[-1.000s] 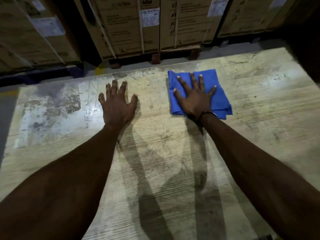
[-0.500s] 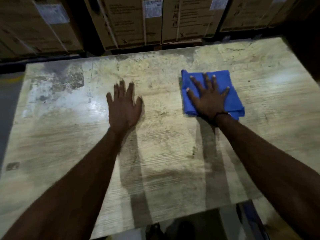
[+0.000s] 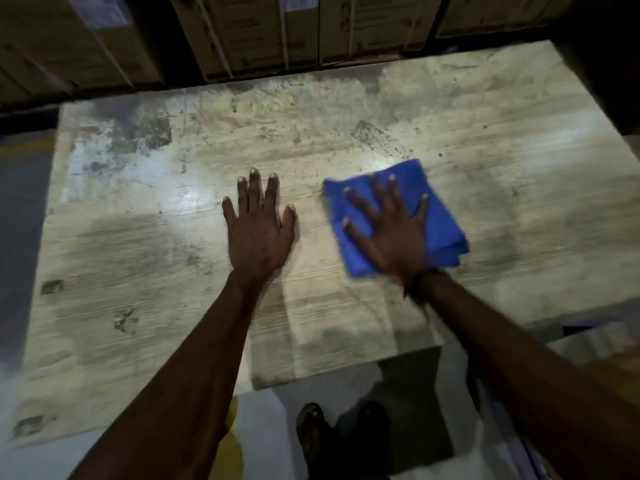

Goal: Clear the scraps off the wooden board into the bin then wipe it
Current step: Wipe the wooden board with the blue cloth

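Back toward the near edge comes the blue cloth, dragged by the right hand, and the view has tipped down to show shoes on the floor. Right hand lies flat, fingers spread, pressing the folded, slightly blurred cloth; left hand rests flat on the wooden board, holding nothing. Pale, scuffed, stained worktop, with cardboard boxes stacked behind it.
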Demonstrator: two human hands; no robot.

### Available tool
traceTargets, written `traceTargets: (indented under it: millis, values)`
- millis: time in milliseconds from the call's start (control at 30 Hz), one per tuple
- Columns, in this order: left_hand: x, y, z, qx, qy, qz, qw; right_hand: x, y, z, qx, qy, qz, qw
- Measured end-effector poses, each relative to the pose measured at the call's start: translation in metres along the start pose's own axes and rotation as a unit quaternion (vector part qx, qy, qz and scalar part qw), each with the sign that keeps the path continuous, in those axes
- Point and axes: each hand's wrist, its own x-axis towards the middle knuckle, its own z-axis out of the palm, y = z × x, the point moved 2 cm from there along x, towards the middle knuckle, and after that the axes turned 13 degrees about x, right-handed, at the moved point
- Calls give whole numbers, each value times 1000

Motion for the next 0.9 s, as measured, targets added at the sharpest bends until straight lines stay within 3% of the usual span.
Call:
traceTargets:
  millis: [67, 167, 300, 433, 533, 667, 767, 900]
  values:
    - [-1, 0, -1, -10, -1, 0, 1000, 37, 32, -14, 20, 1, 85, 996]
    - [-4, 0, 0, -16, -1, 4, 1000, 49, 42, -18, 35, 11, 127, 991]
    - [-16, 2, 0, -18, -6, -2, 1000, -35, -12, 4, -10, 24, 54, 998]
    - [-52, 10, -4, -12, -14, -2, 1000, -140, -59, 12, 4, -36, -54, 998]
    - [-98, 22, -9, -12, -5, 1, 1000, -133, -21, 1, -20, -25, -30, 999]
    - [-153, 48, -11, -17, -24, -10, 1000, -69, 67, -32, 7, 7, 114, 993]
    - [-177, 71, -11, -21, -37, -1, 999, -44, 96, -45, 46, 33, 174, 983]
    - [-172, 101, -7, -26, -46, 12, 999, -76, 57, -29, 0, 12, 106, 994]
